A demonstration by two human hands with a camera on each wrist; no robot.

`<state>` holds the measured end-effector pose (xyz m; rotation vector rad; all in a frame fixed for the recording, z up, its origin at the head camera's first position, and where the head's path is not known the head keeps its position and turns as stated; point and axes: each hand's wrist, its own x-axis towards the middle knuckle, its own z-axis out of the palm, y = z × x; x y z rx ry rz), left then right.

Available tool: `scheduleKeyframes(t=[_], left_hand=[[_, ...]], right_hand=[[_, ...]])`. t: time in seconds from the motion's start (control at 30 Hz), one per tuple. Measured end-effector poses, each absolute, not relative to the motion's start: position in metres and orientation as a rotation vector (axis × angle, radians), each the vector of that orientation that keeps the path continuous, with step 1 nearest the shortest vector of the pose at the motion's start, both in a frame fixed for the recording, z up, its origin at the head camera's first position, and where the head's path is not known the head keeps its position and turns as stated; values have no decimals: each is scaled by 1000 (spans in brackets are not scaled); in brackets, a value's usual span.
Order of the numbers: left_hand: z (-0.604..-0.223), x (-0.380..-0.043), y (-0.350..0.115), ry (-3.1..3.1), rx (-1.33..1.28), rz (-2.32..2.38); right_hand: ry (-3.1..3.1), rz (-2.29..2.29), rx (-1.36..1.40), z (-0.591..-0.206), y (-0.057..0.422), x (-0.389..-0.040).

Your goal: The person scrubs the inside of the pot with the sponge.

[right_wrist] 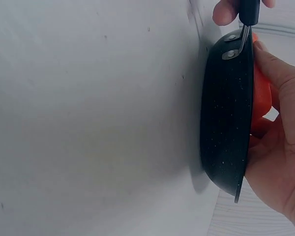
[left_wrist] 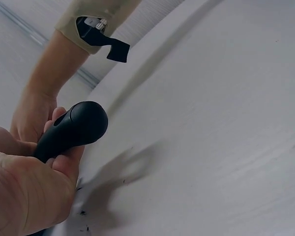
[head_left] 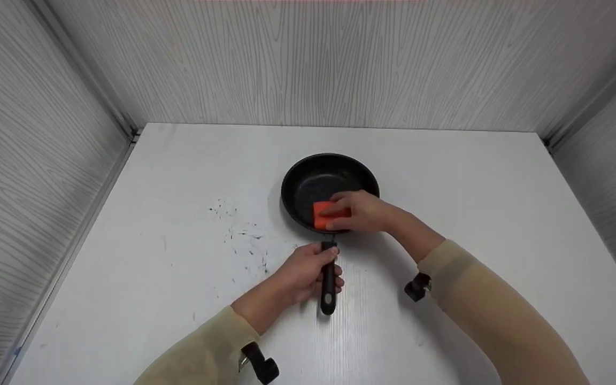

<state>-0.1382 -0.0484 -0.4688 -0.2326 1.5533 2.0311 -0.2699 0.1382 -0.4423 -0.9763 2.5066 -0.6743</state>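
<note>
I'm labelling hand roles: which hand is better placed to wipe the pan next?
Probably the right hand: it holds the orange block over the near side of the pan, while the left hand is occupied gripping the handle.

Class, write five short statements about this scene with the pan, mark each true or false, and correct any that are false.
1. The left hand grips the black handle. True.
2. The right hand holds an orange block. True.
3. The pan is white inside. False: it is black inside.
4. The handle points toward the back wall. False: it points away from it.
5. Dark marks show on the table, left of the pan. True.
</note>
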Motion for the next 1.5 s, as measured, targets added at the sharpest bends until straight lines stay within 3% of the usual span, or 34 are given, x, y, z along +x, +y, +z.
scheduleKeyframes(t=[1.5], left_hand=[[-470, -138, -47, 1541, -253, 2021]], right_hand=[[2570, -862, -1025, -464, 95, -286]])
